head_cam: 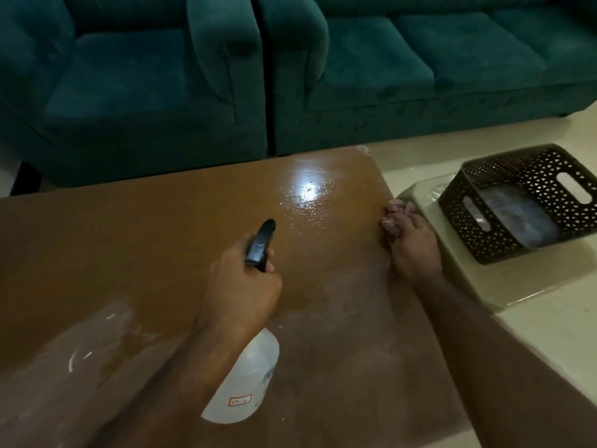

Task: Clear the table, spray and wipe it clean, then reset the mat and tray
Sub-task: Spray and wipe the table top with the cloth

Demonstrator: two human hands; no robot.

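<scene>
My left hand (242, 286) grips a white spray bottle (248, 376) by its black trigger head (260, 244), held above the brown table (129, 247) with the nozzle aimed at the far side. Wet droplets (307, 195) glisten there around a light reflection. At the table's right edge rests my right hand (410, 244), fingers curled around a small pinkish cloth (395, 215). White smears (97, 337) mark the near left of the tabletop.
A dark perforated basket (529, 202) with something bluish inside sits on a beige stool (478, 279) just right of the table. Two teal sofas (420, 59) stand behind the table on a pale floor (555, 344).
</scene>
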